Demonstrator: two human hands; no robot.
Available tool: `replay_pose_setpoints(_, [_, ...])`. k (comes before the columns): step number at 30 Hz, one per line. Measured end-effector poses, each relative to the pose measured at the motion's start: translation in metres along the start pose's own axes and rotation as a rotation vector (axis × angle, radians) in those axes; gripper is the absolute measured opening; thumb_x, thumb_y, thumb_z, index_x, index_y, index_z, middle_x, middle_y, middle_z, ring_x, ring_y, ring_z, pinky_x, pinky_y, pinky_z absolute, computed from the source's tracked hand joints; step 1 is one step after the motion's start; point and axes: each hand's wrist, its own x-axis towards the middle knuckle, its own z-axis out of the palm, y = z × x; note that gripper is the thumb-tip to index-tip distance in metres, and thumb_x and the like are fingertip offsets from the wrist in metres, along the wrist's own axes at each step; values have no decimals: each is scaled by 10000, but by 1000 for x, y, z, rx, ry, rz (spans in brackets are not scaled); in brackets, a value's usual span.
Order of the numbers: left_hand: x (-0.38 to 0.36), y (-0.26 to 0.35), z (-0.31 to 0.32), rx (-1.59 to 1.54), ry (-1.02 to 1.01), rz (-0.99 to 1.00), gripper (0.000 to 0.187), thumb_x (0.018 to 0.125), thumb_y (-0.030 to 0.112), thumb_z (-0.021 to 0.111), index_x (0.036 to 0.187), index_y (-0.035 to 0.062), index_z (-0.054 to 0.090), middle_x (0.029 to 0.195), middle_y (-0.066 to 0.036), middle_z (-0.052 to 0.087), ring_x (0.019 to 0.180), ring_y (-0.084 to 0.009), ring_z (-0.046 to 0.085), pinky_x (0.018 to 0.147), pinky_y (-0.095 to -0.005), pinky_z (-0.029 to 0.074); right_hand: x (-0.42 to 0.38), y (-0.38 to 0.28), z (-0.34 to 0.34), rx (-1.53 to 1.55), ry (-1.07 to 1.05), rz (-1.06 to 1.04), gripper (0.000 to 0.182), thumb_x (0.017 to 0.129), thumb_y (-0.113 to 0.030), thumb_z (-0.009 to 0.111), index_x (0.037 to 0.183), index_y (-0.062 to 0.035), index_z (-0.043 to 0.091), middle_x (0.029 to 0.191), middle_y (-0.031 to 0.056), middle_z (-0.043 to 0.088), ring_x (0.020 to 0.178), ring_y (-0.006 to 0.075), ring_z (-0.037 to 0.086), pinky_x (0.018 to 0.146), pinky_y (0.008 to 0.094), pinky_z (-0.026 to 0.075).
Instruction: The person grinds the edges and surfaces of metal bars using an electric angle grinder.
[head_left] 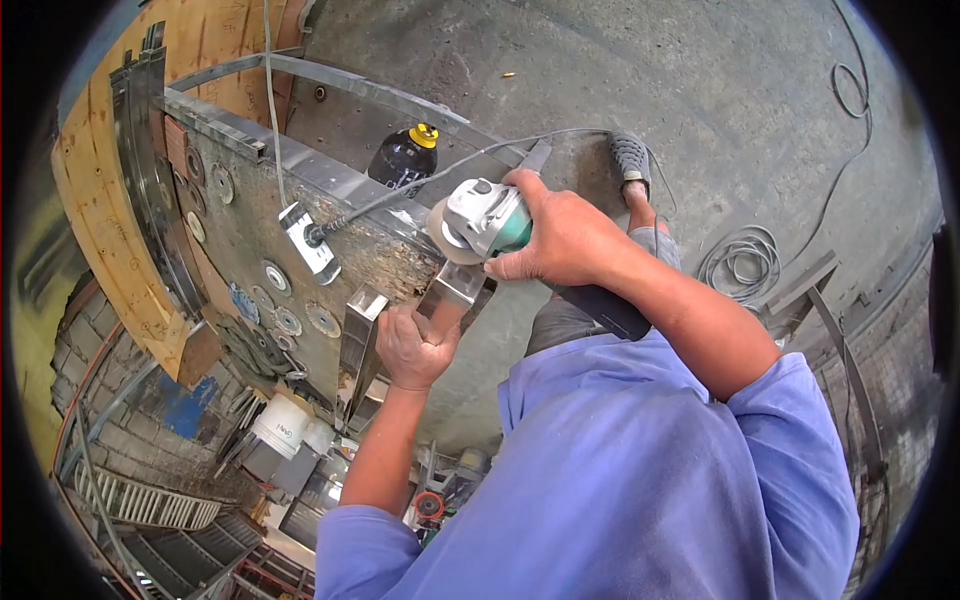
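My right hand (565, 235) is wrapped around an angle grinder (490, 215) with a silver head and a green and black body. Its pale round disc (447, 235) sits right at the end of a shiny square metal tube (457, 283). Against this tube, near its end, my left hand (415, 345) is closed with curled fingers, the thumb side lying along the metal. Just left of that hand, another shiny tube (366, 305) points the same way. Both tube ends lie by the worn edge of the workbench (330, 215).
A power strip (310, 243) with the grinder's plug rests on the bench beside several discs (276, 277). Beyond the bench stands a black cylinder with a yellow top (407, 155). A coiled cable (742, 260) lies on the concrete floor, and a white bucket (283, 422) stands lower left.
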Motion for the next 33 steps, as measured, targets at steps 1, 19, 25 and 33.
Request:
replay_pose_setpoints(1, [-1, 0, 0, 0, 0, 4, 711, 652, 340, 906, 1168, 17, 538, 931, -147, 590, 837, -380, 583, 728, -487, 505, -1, -3, 0, -2, -1, -7, 1003, 691, -438, 898, 1448, 8, 413, 1081, 325, 703, 1073, 468, 692, 950, 472, 534])
replay_pose_setpoints(19, [-2, -2, 1, 13, -33, -4, 734, 608, 286, 901, 1192, 24, 544, 963, -141, 591, 853, -384, 589, 738, -493, 515, -6, -18, -8, -9, -72, -71, 985, 687, -440, 895, 1441, -10, 430, 1025, 323, 703, 1025, 476, 691, 904, 495, 536])
replay_pose_setpoints(25, [2, 0, 0, -7, -12, -9, 715, 619, 300, 897, 1182, 30, 547, 944, -135, 585, 842, -386, 585, 714, -494, 511, 5, -12, -8, -31, -71, -38, 969, 689, -432, 892, 1434, -9, 438, 1031, 320, 705, 1025, 477, 692, 904, 493, 537])
replay_pose_setpoints(33, [0, -1, -1, -1, -3, 17, 693, 659, 332, 888, 1175, 23, 545, 923, -135, 574, 810, -385, 576, 698, -493, 502, -1, -20, -10, -14, -74, -81, 960, 691, -424, 887, 1434, -15, 437, 1022, 327, 702, 1021, 483, 689, 900, 489, 539])
